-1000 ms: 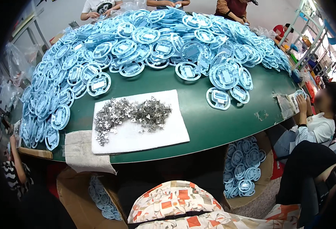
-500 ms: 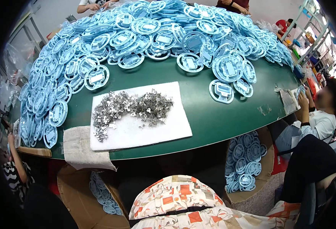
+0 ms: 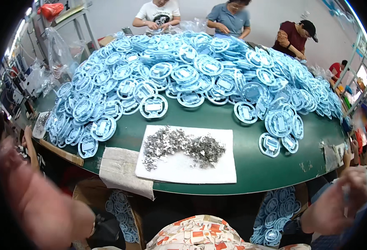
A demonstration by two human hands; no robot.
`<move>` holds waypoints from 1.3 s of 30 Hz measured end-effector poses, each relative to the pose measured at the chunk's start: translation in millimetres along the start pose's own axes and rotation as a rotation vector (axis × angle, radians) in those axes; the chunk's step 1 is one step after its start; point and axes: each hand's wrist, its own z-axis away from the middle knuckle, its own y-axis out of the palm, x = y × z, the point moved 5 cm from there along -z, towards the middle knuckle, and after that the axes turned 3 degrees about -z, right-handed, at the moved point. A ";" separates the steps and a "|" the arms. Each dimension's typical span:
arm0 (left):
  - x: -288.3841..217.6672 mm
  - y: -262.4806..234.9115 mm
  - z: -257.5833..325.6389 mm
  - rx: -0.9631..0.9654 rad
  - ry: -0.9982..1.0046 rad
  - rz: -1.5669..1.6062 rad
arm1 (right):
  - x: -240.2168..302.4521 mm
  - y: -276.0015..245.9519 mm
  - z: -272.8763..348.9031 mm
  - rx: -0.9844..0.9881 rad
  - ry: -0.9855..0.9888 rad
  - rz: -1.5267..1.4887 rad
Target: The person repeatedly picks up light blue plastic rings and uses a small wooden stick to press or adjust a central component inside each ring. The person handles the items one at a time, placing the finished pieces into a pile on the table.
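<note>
Head view: our left hand (image 3: 37,208) and right hand (image 3: 337,200) blurred, grips untellable; swinging could scatter clips (image 3: 183,148).

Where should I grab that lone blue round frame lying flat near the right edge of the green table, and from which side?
Probably by its outer ring. The blue round frame lies flat on the green table, apart from the heap of blue frames, so its near and right rim look free. Come from above on the near side and pinch the rim; the centre plate looks harder to pinch.
</note>
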 end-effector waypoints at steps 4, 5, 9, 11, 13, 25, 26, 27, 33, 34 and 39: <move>151.3 11.5 62.7 0.420 -0.661 -0.641 | -58.4 50.2 77.8 0.480 0.398 0.088; 175.8 11.4 74.7 0.547 -0.411 -0.771 | -63.9 57.3 93.1 0.537 0.450 0.054; 244.8 -3.6 129.7 1.065 -0.244 -0.963 | -62.2 76.7 118.5 0.663 0.475 -0.010; 266.5 -4.8 143.9 1.250 -0.311 -1.046 | -58.2 80.4 122.9 0.662 0.513 0.013; 276.1 -0.5 146.9 1.268 -0.174 -1.050 | -60.3 77.7 128.0 0.632 0.545 0.021; 304.9 10.9 156.3 1.269 0.004 -1.085 | -53.4 86.8 128.9 0.604 0.549 -0.028; 308.7 8.5 161.6 1.319 -0.001 -1.111 | -50.5 88.7 128.6 0.615 0.540 -0.029; 309.2 9.2 159.2 1.292 -0.034 -1.097 | -48.8 89.1 127.6 0.626 0.530 -0.026; 294.2 11.5 122.9 0.727 -0.550 -0.866 | -48.5 85.0 120.5 0.586 0.539 -0.009; 287.9 12.9 119.8 0.670 -0.773 -0.744 | -50.8 85.5 122.0 0.593 0.553 -0.032; 227.7 33.3 141.9 0.419 -1.394 0.080 | -66.2 112.5 136.4 0.570 0.706 -0.143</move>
